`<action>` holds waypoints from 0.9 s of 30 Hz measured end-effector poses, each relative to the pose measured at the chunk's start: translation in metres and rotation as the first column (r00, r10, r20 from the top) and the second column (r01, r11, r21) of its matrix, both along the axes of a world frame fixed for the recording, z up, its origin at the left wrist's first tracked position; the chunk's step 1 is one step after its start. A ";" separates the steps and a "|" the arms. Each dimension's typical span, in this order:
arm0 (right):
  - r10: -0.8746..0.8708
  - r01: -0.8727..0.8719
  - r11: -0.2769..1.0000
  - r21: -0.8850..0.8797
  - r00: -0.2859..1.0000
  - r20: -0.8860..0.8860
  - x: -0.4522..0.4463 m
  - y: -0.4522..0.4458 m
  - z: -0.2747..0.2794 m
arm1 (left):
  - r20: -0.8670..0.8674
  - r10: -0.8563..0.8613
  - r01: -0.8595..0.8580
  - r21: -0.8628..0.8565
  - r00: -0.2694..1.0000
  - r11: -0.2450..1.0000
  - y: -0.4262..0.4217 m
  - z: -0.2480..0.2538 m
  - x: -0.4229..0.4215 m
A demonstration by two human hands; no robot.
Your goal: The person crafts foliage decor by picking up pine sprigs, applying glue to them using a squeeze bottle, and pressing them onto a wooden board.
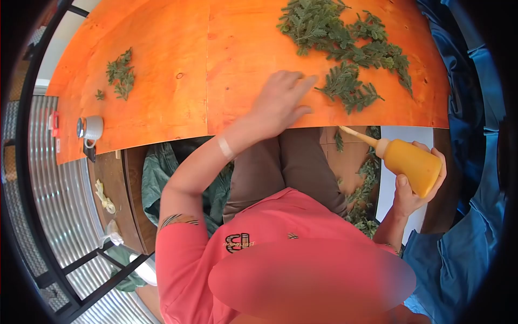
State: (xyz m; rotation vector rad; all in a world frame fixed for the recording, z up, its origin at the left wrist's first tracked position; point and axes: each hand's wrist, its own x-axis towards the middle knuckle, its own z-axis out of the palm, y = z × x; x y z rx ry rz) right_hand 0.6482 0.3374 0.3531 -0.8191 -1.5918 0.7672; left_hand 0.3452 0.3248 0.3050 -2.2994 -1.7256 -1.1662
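My right hand is wrapped around a yellow squeeze bottle with a long pale nozzle. The bottle is tilted beside the table's front edge, its tip pointing up and left toward that edge. My left hand is over the orange table, fingers stretched out and nothing held in them. Just right of its fingertips lies a green leafy sprig. Behind that sprig spreads a larger pile of green sprigs.
A smaller sprig lies on the table's left part. Near the left edge stands a white mug. More greenery lies below the table at right. Blue cloth hangs on the right, and a wooden cabinet is at lower left.
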 end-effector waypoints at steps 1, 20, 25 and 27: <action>-0.001 0.001 1.000 0.001 1.000 -0.004 0.002 -0.001 0.001 | -0.005 -0.050 0.049 -0.107 0.999 0.993 0.025 -0.015 0.006; 0.192 -0.190 0.981 0.026 0.979 -0.069 -0.039 0.029 -0.030 | 0.161 0.597 -0.575 -0.167 0.786 0.801 -0.121 -0.001 -0.020; 0.162 -0.163 0.987 -0.007 0.985 -0.063 -0.050 0.024 -0.032 | 0.162 0.454 -0.456 -0.023 0.876 0.890 -0.095 -0.021 -0.070; 0.164 -0.166 0.986 -0.014 0.984 -0.063 -0.057 0.022 -0.030 | 0.097 0.450 -0.434 -0.145 0.888 0.889 -0.089 -0.034 -0.077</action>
